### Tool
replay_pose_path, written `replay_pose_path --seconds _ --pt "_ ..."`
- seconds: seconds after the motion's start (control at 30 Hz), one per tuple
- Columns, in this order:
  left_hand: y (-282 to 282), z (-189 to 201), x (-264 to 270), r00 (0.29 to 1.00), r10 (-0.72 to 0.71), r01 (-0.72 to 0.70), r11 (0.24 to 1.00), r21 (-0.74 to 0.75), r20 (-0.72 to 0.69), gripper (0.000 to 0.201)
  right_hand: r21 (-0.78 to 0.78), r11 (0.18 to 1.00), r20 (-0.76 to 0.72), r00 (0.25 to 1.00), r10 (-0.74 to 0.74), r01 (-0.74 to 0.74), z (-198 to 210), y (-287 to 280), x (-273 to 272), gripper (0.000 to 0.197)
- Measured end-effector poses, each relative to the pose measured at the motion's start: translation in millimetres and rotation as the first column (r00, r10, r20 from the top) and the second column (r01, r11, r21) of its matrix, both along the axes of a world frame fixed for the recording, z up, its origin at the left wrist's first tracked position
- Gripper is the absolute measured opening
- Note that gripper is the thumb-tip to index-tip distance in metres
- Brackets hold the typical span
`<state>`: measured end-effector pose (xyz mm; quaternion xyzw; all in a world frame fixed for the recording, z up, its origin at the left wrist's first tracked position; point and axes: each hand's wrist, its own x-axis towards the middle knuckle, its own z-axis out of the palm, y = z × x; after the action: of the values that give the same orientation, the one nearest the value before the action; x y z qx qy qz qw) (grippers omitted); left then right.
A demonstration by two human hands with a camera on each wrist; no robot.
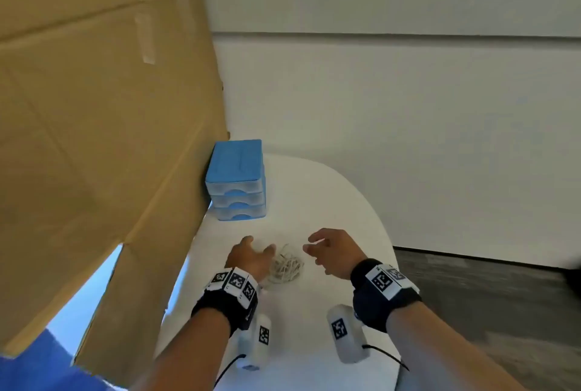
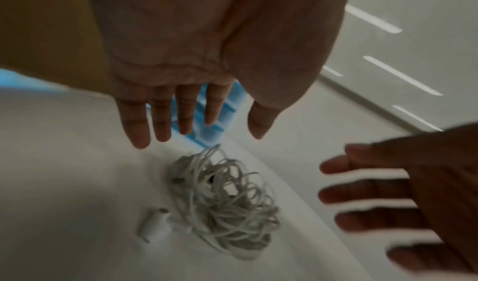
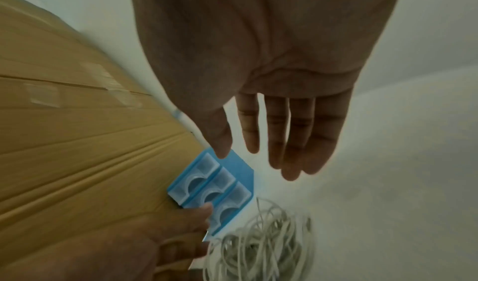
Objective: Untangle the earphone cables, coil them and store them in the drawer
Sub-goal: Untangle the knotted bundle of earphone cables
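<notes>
Cables: tangled white earphone cables (image 1: pixel 286 266) on white table (image 1: pixel 339 202).
Left hand (image 1: pixel 248 257): fingers spread, empty, at cables' 9 o'clock.
Right hand (image 1: pixel 333 252): fingers spread, empty, at 3 o'clock.
Drawers: blue three-drawer unit (image 1: pixel 235 181), 11 o'clock, all closed.

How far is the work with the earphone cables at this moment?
Done: nothing visible. The earphone cables lie in a tangled heap on the white table. In hand: the left hand and right hand hover open beside the heap, gripping nothing. Left: untangling, coiling, storing; the blue drawer unit looks closed.
</notes>
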<state>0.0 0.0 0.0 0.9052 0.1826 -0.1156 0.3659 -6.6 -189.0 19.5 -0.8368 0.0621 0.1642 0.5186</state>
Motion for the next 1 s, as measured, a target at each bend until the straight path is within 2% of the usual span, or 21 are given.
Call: replay_pose_path --seconds 0.07,0.1,0.2,0.3,0.37,0.47,0.53,0.67,0.73,0.87,1.0 --pt "2 -8 8 0.995 0.032 -0.037 0.998 -0.052 -0.094 0.077 0.065 0.998 -0.090 0.996 -0.014 0.020 -5 7 3 0.031" --pt "3 -12 10 0.990 0.032 -0.041 0.997 -0.065 -0.137 0.076 0.094 0.995 -0.142 0.990 -0.010 0.024 -7 10 1 0.035" --pt "1 -18 1 0.987 -0.009 0.003 0.999 -0.035 -0.160 0.051 0.136 0.991 -0.237 0.971 0.026 0.006 -21 21 -5 0.047" --pt "-2 -22 -13 0.994 0.002 -0.010 0.998 -0.066 -0.110 0.048 0.190 0.978 -0.210 0.977 -0.044 0.085 -34 29 -16 0.041" --pt "-3 -21 -22 0.997 0.007 -0.020 0.986 -0.164 -0.080 0.039 0.244 0.959 -0.180 0.978 -0.101 0.144 -38 31 -27 0.031" --pt "-7 -12 -41 0.986 0.064 -0.130 0.874 -0.469 -0.154 0.039 0.323 0.935 -0.125 0.985 -0.114 0.150 -39 31 -47 0.015" --pt "-10 0 -50 0.982 0.082 -0.167 0.797 -0.580 -0.170 0.043 0.332 0.937 -0.065 0.993 -0.097 0.113 -32 26 -61 0.011" --pt "-13 31 -63 0.990 0.088 -0.143 0.625 -0.768 -0.113 0.038 0.369 0.928 0.028 0.997 -0.065 0.050 -1 3 -88 0.022" --pt "-14 43 -68 0.994 0.059 -0.110 0.563 -0.819 -0.093 0.033 0.425 0.905 0.046 0.997 -0.054 0.029 13 -8 -94 0.028" --pt "-18 54 -69 0.995 0.088 -0.085 0.521 -0.849 -0.045 0.028 0.469 0.881 0.032 0.995 -0.091 0.065 26 -7 -88 0.043" --pt "-9 56 -73 0.988 0.144 -0.123 0.463 -0.878 -0.062 0.033 0.445 0.891 0.026 0.994 -0.109 0.086 31 6 -76 0.048"
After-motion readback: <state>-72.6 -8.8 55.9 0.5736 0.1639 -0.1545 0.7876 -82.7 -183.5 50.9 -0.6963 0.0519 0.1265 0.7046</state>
